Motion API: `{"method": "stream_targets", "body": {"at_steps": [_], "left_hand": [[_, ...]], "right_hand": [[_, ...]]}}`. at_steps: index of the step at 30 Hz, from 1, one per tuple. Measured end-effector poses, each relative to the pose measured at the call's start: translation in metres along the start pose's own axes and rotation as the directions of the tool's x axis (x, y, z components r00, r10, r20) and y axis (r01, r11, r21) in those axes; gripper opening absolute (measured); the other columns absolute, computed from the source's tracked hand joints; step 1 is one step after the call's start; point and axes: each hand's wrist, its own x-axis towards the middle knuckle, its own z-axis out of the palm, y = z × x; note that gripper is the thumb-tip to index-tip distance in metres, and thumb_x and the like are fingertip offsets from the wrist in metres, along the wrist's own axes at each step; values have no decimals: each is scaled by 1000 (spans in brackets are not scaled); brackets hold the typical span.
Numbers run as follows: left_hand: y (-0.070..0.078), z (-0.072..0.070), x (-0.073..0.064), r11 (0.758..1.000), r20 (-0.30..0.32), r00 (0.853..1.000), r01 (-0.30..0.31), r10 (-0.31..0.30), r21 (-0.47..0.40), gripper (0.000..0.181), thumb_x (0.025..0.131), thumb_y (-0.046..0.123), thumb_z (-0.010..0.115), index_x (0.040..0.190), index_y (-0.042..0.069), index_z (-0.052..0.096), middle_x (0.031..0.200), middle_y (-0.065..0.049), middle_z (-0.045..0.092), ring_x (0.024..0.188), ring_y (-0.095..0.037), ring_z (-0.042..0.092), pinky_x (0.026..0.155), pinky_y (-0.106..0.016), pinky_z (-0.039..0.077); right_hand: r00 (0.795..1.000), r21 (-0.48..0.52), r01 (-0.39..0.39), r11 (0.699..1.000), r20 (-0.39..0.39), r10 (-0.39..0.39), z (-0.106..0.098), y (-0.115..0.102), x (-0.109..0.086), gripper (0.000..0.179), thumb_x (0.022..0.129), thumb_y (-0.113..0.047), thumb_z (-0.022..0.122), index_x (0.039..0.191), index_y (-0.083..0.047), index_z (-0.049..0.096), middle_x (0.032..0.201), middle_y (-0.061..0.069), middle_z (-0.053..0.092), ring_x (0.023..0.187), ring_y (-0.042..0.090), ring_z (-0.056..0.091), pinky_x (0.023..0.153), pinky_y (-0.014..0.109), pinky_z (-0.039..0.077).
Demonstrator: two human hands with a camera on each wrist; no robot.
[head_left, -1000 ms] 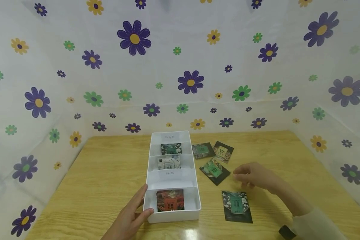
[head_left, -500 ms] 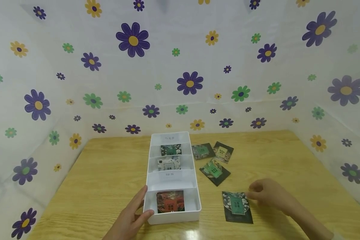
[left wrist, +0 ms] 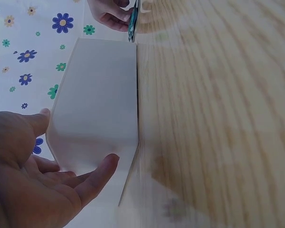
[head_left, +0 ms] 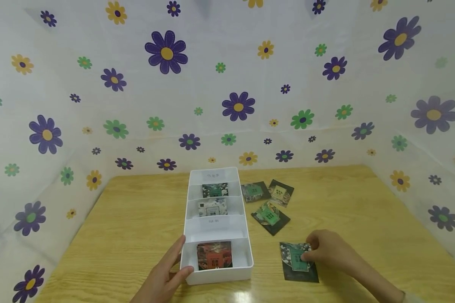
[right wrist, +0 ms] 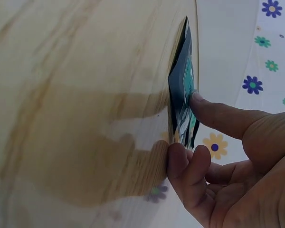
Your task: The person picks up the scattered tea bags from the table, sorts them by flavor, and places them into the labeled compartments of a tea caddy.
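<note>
- Where the right hand meets the flat, dark floral packet, thumb and fingers pinch its upper right corner; the packet is at the table surface, right of the tray.
- Its green panel carries dark characters — too small to read surely.
- The left hand grips the near left corner of the smooth white tray, thumb on the front wall.
- Inside, a red packet occupies the nearest compartment; a pale packet and a green-labelled packet sit farther back. Faint lettering marks two white surfaces.
- Beyond the right hand, three dark square packets lie on the pale, wood-grained table.
- White cloth — creased, flower-printed — surrounds it.
</note>
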Motion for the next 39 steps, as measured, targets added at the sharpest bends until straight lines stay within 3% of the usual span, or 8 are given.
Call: {"method": "stream_targets", "body": {"at_steps": [10,23,27,33,39], "left_hand": [[1,0,-1,1000,-7,1000,9,-9,1,75,103,11,65,161,-8,20,164,-35,18,138,-58,40,87,-38,61],[2,0,-1,1000,-6,1000,18,-18,4,75,103,12,65,161,-8,20,163,-35,18,137,-58,40,87,-38,62],[2,0,-1,1000,-13,1000,-9,9,6,74,103,11,65,160,-8,21,163,-35,19,137,-58,41,86,-38,62],[1,1,0,998,-35,998,-60,60,3,72,103,8,65,159,-10,24,162,-36,20,135,-59,43,86,-36,61],[-1,1,-1,997,-23,997,-76,75,-3,72,103,7,64,158,-11,23,162,-37,19,134,-60,42,87,-38,61]], "right_hand": [[1000,31,-25,999,-7,25,2,-3,2,37,76,-21,94,92,-3,66,86,3,64,79,17,58,72,38,54],[1000,126,12,992,20,-14,4,-2,5,38,76,-11,91,102,5,69,86,4,65,81,18,60,72,38,55],[1000,166,12,986,25,-17,4,-1,5,36,77,-9,90,103,5,70,85,3,64,80,18,58,70,35,52],[999,268,5,964,45,-18,5,5,4,23,83,-7,84,101,2,71,81,3,62,75,18,54,62,27,47],[989,389,48,920,109,-97,0,16,2,13,94,-9,74,100,3,73,74,3,60,63,16,51,53,26,45]]}}
